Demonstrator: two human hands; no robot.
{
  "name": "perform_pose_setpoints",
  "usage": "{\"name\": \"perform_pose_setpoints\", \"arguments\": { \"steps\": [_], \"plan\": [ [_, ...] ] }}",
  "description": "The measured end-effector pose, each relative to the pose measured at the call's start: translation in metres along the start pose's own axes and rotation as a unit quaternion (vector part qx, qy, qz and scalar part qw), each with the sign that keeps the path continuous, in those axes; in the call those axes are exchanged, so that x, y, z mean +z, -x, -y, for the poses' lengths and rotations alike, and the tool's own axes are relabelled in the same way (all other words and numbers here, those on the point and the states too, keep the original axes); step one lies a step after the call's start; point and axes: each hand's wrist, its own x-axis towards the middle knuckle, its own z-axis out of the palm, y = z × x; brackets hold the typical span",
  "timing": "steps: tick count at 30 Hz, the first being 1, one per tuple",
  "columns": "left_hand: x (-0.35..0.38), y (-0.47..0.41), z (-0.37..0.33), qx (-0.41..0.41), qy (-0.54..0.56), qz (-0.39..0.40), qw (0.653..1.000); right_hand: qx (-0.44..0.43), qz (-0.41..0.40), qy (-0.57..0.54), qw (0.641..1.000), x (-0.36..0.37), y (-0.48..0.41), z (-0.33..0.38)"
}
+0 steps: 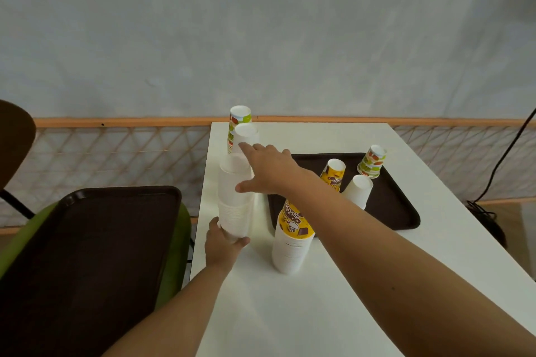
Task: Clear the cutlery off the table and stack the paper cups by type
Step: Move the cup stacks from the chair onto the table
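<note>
On the white table (333,313), the left hand (222,243) wraps the base of the tall white cup stack (235,197). The right hand (268,169), fingers spread open, reaches over that stack's top towards a white cup (246,136) behind it, perhaps touching it. Right of the stack, a yellow-topped stack (291,240) stands before a dark tray (397,211) bearing three upturned cups

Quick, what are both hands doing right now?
Left hand: closed around the bottom of the white cup stack.
Right hand: open, fingers spread, reaching toward a white cup behind it.

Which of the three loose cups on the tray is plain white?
The cup nearest the person, at the tray's front. The yellow cup and the green-and-red cup behind it are printed.
</note>
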Motion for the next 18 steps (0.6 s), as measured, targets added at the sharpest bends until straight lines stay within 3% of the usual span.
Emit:
{"name": "perform_pose_setpoints", "arguments": {
  "steps": [5, 9, 13, 18],
  "plan": [
    [0.004, 0.018, 0.003, -0.052, 0.024, -0.02, 0.998, 0.003, 0.017, -0.047, 0.999, -0.01, 0.005, -0.015],
    [0.01, 0.033, 0.008, -0.023, 0.041, -0.052, 0.998, -0.012, 0.047, -0.12, 0.992, -0.015, 0.013, -0.028],
    [0.022, 0.05, 0.008, 0.031, 0.017, 0.003, 0.999, -0.012, 0.069, -0.182, 0.981, -0.015, 0.024, -0.043],
    [0.037, 0.066, 0.005, 0.032, 0.009, 0.096, 0.995, 0.008, 0.069, -0.306, 0.949, -0.009, 0.044, -0.064]
  ]
}}
